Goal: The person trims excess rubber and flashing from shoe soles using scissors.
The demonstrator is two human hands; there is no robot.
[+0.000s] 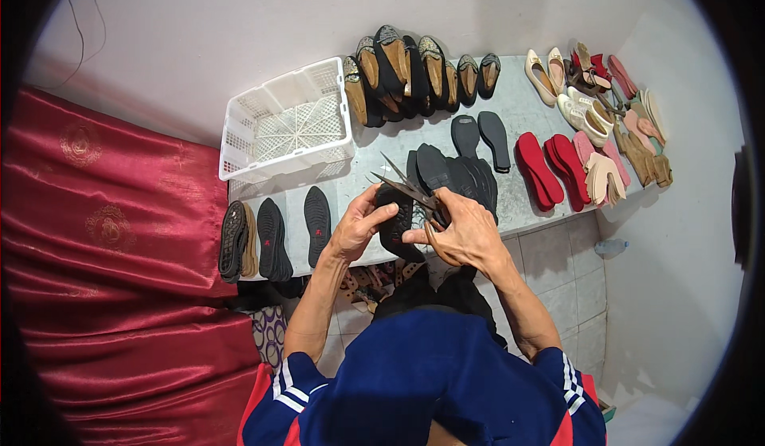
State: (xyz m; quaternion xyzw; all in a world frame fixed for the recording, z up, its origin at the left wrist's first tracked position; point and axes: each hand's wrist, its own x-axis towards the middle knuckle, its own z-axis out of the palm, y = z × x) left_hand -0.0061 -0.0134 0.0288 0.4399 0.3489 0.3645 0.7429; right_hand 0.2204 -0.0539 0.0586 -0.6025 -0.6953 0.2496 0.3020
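Observation:
In my left hand (357, 227) is a black shoe sole (394, 235), gripped near its upper end between thumb and fingers. My right hand (472, 229) is closed round the handles of a large pair of scissors (413, 192). Their dark blades are spread apart and point up and left, over the top of the sole. Whether the blades touch the sole, I cannot tell. Just beyond my hands, several black soles (434, 167) lie in a pile on the table, partly covered by my right hand. A single black sole (317, 221) lies left of my left hand.
A white plastic basket (239, 159) stands at the back left of the pale table (374, 147). Black slip-on shoes (390, 59) line the wall. Red soles (539, 171) and light-coloured shoes (591, 115) occupy the right. More soles (273, 239) sit at the front left, near a red curtain (119, 191).

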